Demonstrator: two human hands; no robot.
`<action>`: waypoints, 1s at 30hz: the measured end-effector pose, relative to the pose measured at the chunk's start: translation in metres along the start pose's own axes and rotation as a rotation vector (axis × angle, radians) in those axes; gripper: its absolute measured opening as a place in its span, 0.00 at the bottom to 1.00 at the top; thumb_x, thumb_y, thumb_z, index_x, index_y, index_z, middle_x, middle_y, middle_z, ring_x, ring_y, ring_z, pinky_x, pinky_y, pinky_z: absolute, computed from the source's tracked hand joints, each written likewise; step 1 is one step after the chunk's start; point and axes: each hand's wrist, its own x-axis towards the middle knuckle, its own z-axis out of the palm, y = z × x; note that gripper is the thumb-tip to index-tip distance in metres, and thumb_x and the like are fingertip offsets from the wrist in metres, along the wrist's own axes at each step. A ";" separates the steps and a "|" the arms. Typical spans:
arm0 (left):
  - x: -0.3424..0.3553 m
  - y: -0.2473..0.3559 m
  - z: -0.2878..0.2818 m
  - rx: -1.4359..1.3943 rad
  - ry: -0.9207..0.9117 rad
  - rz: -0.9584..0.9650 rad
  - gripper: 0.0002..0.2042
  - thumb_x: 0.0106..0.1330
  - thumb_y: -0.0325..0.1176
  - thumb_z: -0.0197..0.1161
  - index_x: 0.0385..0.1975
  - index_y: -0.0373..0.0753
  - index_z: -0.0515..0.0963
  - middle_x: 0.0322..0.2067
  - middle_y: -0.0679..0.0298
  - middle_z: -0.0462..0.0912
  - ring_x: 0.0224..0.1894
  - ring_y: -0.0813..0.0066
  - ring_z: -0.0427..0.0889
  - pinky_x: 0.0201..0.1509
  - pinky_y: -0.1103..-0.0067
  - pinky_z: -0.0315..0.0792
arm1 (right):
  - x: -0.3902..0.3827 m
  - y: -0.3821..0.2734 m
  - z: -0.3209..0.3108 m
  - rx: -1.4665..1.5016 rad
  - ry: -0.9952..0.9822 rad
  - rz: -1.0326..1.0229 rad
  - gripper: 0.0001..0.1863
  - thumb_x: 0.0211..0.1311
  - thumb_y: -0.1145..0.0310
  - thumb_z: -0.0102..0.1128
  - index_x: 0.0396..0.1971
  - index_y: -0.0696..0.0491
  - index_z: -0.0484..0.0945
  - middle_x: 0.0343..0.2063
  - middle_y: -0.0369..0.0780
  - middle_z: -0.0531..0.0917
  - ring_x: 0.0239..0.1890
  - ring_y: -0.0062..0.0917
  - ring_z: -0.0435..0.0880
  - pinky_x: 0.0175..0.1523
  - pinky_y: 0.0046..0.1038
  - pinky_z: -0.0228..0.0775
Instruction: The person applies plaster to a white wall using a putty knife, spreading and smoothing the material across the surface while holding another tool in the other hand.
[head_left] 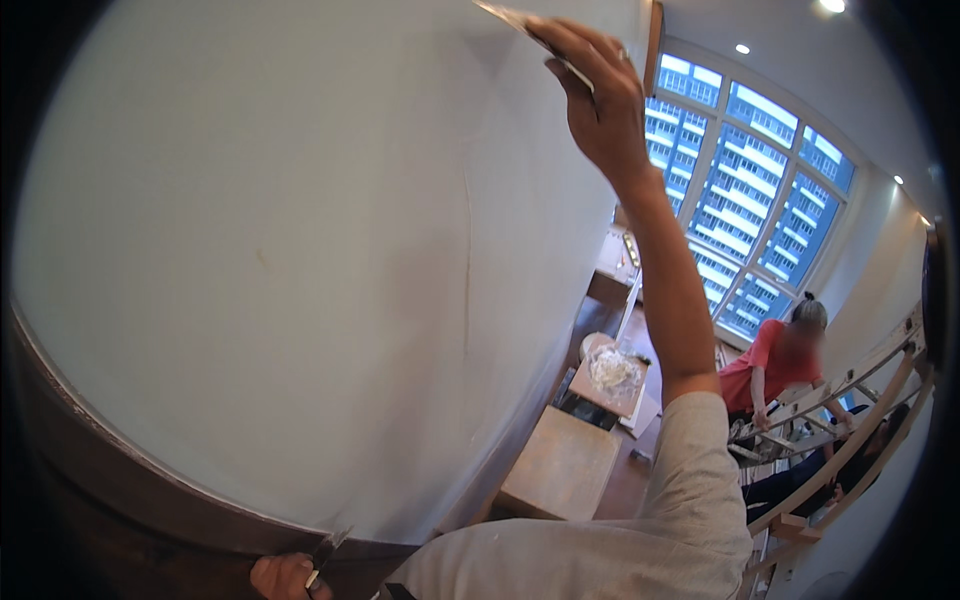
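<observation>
My right hand (605, 95) is raised high near the pale grey wall (240, 230), its fingers closed on a wide flat scraper blade (505, 18) that meets or hovers by the wall; I cannot tell which. Low at the bottom edge, my left hand (285, 576) grips a putty knife (328, 548), its blade upward near the dark band along the wall's lower part. A thin pale streak runs down the wall between them.
Below at right stand a board with white paste (612, 372) and a plain wooden top (555, 460). A person in red (752, 365) is at a ladder (860, 385), with another person in dark clothes behind it. A large window (745, 190) fills the back.
</observation>
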 end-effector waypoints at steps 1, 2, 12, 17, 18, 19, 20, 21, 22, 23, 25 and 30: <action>-0.010 -0.002 0.004 0.025 -0.008 -0.029 0.19 0.80 0.51 0.40 0.41 0.41 0.69 0.23 0.62 0.80 0.18 0.69 0.75 0.25 0.73 0.66 | 0.007 -0.009 0.002 0.020 -0.004 -0.050 0.18 0.63 0.80 0.60 0.51 0.47 0.84 0.45 0.38 0.87 0.42 0.32 0.83 0.49 0.33 0.75; -0.019 -0.002 0.008 0.038 -0.020 -0.056 0.21 0.81 0.55 0.37 0.42 0.43 0.67 0.21 0.63 0.79 0.17 0.71 0.73 0.26 0.73 0.63 | 0.011 -0.017 0.001 0.035 -0.018 -0.096 0.14 0.66 0.79 0.57 0.50 0.52 0.83 0.45 0.40 0.86 0.37 0.31 0.83 0.46 0.33 0.76; -0.017 0.009 0.017 0.013 -0.062 -0.115 0.22 0.80 0.53 0.36 0.41 0.40 0.69 0.22 0.65 0.82 0.16 0.72 0.76 0.24 0.75 0.61 | -0.191 -0.098 -0.021 -0.012 -0.472 0.145 0.28 0.53 0.74 0.70 0.55 0.36 0.84 0.56 0.30 0.82 0.50 0.29 0.77 0.55 0.31 0.73; -0.012 0.010 0.019 -0.099 -0.111 -0.149 0.19 0.80 0.50 0.38 0.50 0.43 0.69 0.22 0.63 0.83 0.16 0.71 0.76 0.24 0.75 0.60 | -0.329 -0.197 -0.035 0.126 -0.598 0.569 0.29 0.51 0.79 0.68 0.55 0.42 0.84 0.56 0.36 0.81 0.53 0.36 0.77 0.59 0.36 0.70; -0.011 0.009 0.019 -0.121 -0.099 -0.135 0.18 0.80 0.50 0.39 0.51 0.43 0.68 0.22 0.63 0.83 0.16 0.71 0.76 0.24 0.75 0.60 | -0.354 -0.221 -0.035 0.176 -0.595 0.690 0.29 0.51 0.81 0.66 0.55 0.43 0.84 0.56 0.38 0.81 0.54 0.37 0.77 0.59 0.37 0.70; -0.011 0.009 0.019 -0.117 -0.126 -0.145 0.18 0.80 0.50 0.39 0.51 0.43 0.68 0.23 0.63 0.83 0.16 0.71 0.75 0.24 0.74 0.60 | -0.381 -0.243 -0.036 0.180 -0.600 0.768 0.29 0.52 0.81 0.65 0.56 0.42 0.83 0.57 0.35 0.79 0.53 0.37 0.76 0.59 0.37 0.70; -0.009 0.010 0.017 -0.112 -0.153 -0.156 0.18 0.80 0.50 0.39 0.51 0.43 0.69 0.23 0.62 0.83 0.16 0.71 0.75 0.24 0.74 0.60 | -0.408 -0.265 -0.035 0.184 -0.602 0.846 0.30 0.52 0.82 0.63 0.56 0.41 0.83 0.58 0.33 0.78 0.52 0.38 0.75 0.58 0.36 0.71; -0.009 0.010 0.016 -0.104 -0.176 -0.168 0.18 0.80 0.50 0.38 0.51 0.43 0.69 0.23 0.62 0.83 0.16 0.71 0.75 0.24 0.74 0.60 | -0.436 -0.288 -0.034 0.206 -0.600 0.950 0.29 0.54 0.82 0.63 0.57 0.42 0.82 0.58 0.35 0.78 0.53 0.38 0.75 0.59 0.36 0.70; -0.011 0.010 0.015 -0.099 -0.174 -0.170 0.19 0.80 0.51 0.38 0.51 0.43 0.69 0.23 0.62 0.83 0.16 0.71 0.75 0.24 0.74 0.60 | -0.464 -0.309 -0.033 0.228 -0.597 1.049 0.29 0.56 0.82 0.62 0.58 0.43 0.81 0.58 0.37 0.78 0.54 0.39 0.75 0.60 0.36 0.70; -0.015 0.010 0.013 -0.092 -0.175 -0.172 0.19 0.80 0.51 0.38 0.51 0.44 0.69 0.23 0.62 0.83 0.16 0.71 0.75 0.25 0.74 0.61 | -0.493 -0.332 -0.031 0.251 -0.595 1.150 0.29 0.58 0.82 0.61 0.59 0.44 0.80 0.58 0.39 0.78 0.55 0.39 0.76 0.61 0.36 0.69; -0.019 0.007 0.016 -0.086 -0.169 -0.161 0.19 0.80 0.51 0.38 0.51 0.43 0.69 0.23 0.62 0.83 0.16 0.70 0.76 0.26 0.74 0.61 | -0.555 -0.381 -0.020 0.266 -0.476 1.450 0.26 0.64 0.79 0.59 0.62 0.46 0.78 0.57 0.44 0.78 0.58 0.40 0.75 0.62 0.36 0.68; -0.017 0.012 0.024 0.037 -0.210 -0.122 0.18 0.80 0.50 0.39 0.50 0.43 0.69 0.23 0.62 0.83 0.17 0.68 0.77 0.28 0.72 0.62 | -0.627 -0.483 -0.007 0.138 -0.516 1.933 0.23 0.74 0.68 0.54 0.66 0.53 0.71 0.55 0.49 0.78 0.60 0.41 0.76 0.62 0.34 0.69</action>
